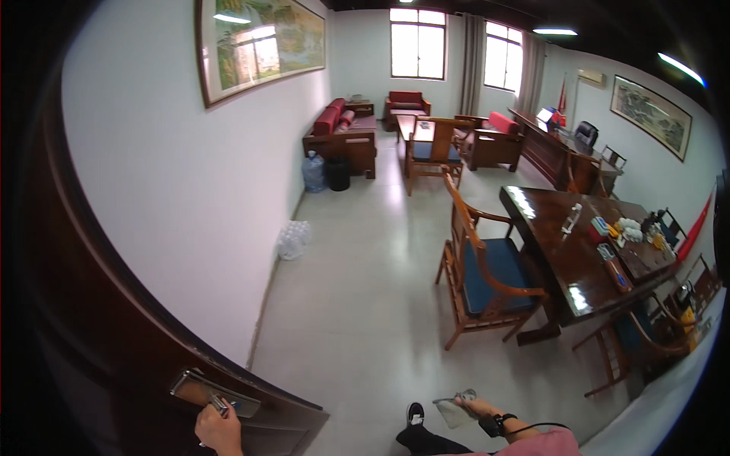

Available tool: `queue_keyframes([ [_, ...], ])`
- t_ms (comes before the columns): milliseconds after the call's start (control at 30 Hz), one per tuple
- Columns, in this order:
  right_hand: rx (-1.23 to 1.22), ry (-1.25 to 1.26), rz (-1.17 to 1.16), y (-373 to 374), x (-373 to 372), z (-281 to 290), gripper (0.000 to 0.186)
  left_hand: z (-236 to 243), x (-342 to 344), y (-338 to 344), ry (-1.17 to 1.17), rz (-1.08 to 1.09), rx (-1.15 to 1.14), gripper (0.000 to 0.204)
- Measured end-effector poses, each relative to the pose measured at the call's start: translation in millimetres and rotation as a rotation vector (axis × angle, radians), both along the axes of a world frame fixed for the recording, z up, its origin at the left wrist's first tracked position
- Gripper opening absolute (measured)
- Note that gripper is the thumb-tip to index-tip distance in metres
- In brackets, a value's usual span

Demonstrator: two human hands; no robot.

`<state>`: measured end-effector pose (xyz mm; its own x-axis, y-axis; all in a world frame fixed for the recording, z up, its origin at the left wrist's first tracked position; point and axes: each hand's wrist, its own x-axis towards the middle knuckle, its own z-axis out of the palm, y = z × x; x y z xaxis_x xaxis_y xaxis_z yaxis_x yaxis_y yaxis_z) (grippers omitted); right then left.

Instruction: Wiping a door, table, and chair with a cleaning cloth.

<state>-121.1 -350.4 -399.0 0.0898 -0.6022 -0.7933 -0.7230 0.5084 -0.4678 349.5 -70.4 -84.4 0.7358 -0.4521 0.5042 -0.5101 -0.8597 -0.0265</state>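
At the lower left of the frame the left hand (218, 430) is closed around the metal door handle (215, 395) of a dark wooden door (114, 334), which stands swung open along the white wall (190, 175). At the bottom centre the right hand (470, 403) is clenched on a crumpled grey cloth (454, 410), held low above the pale floor (357, 304) and well apart from the handle; a dark watch sits on that wrist and a black shoe (415, 414) shows just beside it. Judging by this, the door is already open and gripped, but the cloth has not yet been brought to the handle or the door face, so any wiping there looks still to do. A wooden chair (487, 273) with a blue seat and a long dark table (585, 251) stand in the right half of the frame.
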Motion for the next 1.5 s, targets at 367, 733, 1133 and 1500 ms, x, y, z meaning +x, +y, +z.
queue_keyframes([
  [367,-0.265,-1.214,-0.521,-158,30,129,0.039,11,-60,-23,-0.147,-0.156,-0.149,0.038],
  [733,-1.047,-0.655,0.337,-426,51,238,0.031,-26,-144,-77,-0.586,0.305,-0.134,0.034],
  [1133,-1.240,-0.184,0.857,-639,149,171,0.044,-125,-164,-139,1.312,0.187,0.094,0.046],
  [1500,-1.201,0.431,0.856,-723,227,190,0.041,-136,39,-346,1.226,-0.085,0.400,0.054],
])
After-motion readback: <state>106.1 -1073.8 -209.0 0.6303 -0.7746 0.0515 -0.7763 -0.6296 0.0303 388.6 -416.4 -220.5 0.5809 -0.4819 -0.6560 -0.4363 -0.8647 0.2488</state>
